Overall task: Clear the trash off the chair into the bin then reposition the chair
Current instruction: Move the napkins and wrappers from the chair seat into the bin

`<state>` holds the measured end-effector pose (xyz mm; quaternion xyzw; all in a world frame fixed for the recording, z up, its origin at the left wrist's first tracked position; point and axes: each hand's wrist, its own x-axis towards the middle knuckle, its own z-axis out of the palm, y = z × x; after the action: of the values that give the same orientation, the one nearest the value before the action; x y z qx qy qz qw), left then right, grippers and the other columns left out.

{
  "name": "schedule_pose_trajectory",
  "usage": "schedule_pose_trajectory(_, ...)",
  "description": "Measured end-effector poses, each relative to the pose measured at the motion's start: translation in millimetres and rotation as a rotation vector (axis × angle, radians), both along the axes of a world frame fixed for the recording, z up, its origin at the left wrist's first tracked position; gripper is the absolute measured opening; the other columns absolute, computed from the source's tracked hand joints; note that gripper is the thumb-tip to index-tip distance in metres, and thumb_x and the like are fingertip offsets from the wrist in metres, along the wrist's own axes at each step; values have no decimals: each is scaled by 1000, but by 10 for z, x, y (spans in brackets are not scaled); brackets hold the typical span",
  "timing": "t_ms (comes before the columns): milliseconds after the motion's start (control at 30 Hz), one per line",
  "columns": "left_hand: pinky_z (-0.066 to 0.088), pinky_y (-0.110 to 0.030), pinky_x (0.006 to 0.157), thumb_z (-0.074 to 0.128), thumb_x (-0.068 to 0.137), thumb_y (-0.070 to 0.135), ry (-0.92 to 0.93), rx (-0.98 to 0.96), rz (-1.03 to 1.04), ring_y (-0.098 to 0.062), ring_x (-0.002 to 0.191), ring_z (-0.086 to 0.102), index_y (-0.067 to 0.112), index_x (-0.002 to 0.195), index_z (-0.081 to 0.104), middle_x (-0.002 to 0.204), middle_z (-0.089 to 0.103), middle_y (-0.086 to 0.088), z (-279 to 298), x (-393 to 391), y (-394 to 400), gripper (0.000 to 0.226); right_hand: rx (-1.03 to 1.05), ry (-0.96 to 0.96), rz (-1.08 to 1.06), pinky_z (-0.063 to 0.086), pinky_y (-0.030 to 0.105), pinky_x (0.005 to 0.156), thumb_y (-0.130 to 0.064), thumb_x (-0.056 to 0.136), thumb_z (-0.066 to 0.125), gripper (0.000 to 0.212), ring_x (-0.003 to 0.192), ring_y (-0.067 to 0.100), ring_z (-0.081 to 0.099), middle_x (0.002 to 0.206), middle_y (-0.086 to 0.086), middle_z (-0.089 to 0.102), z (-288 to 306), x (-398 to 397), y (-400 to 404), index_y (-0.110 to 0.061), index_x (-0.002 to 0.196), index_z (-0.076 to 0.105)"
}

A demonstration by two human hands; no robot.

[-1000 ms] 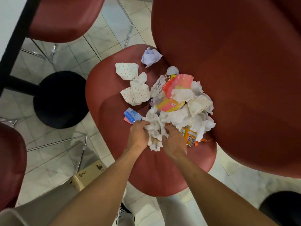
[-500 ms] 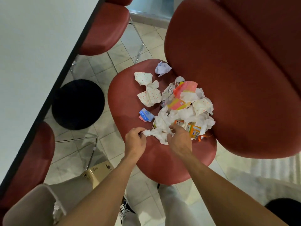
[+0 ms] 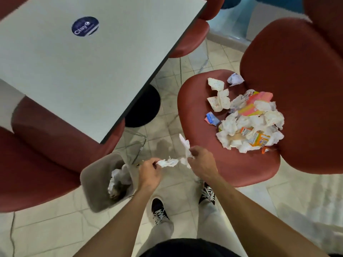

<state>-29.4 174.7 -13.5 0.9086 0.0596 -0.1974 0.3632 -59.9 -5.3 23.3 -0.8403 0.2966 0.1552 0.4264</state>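
A strip of white tissue (image 3: 168, 162) is clamped in the grip of both the left hand (image 3: 149, 173) and the right hand (image 3: 201, 164), just beside the bin (image 3: 92, 184). More trash (image 3: 248, 121) is piled on the chair (image 3: 196, 115) seat.

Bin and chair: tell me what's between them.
Head view: both hands, left and right, each gripping tissue, over bare floor between bin and chair.

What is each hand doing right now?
Left hand: closed on crumpled white tissue.
Right hand: closed on another tissue piece.
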Motion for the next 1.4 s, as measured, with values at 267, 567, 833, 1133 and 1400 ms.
schedule_pose_trajectory(267, 41, -18, 79, 59, 85, 6, -3, 129, 235, -18, 91, 64, 17, 98, 74, 96, 72, 0, 82, -290, 1433, 22, 49, 29, 228, 50, 28, 82, -16, 88, 62, 36, 96, 18, 63, 113, 1, 68, -23, 17, 1317, -18, 124, 61)
schedule_pose_trajectory(567, 42, -21, 72, 58, 82, 5, -17, 88, 462, -19, 82, 64, 18, 90, 72, 86, 72, -1, 10, -440, 2178, 20, 101, 44, 417, 49, 28, 84, -15, 83, 61, 35, 97, 21, 63, 106, 0, 68, -107, 34, 2253, -23, 117, 63)
schedule_pose_trajectory(833, 48, -23, 84, 56, 82, -4, -31, -17, 515, -10, 88, 61, 13, 107, 69, 102, 68, 0, -15, -416, 2274, 33, 134, -19, 437, 51, 30, 84, -20, 87, 60, 37, 99, 19, 63, 115, -1, 65, -150, 130, 2354, -28, 123, 58)
schedule_pose_trajectory(1133, 51, -32, 79, 57, 84, 1, 71, 51, 241, -25, 91, 65, 15, 116, 65, 103, 69, -8, -77, -94, 1531, 36, 52, 32, 299, 51, 35, 91, -20, 89, 60, 49, 98, 24, 62, 124, 6, 58, -209, 178, 1175, -27, 136, 48)
schedule_pose_trajectory(1400, 47, -27, 83, 55, 85, -4, 121, -14, 14, -20, 88, 56, 11, 120, 62, 98, 58, -1, -102, 344, 15, 39, -9, -6, 65, 45, 38, 98, -18, 83, 62, 52, 114, 25, 56, 124, 9, 59, -246, 222, -358, -20, 134, 51)
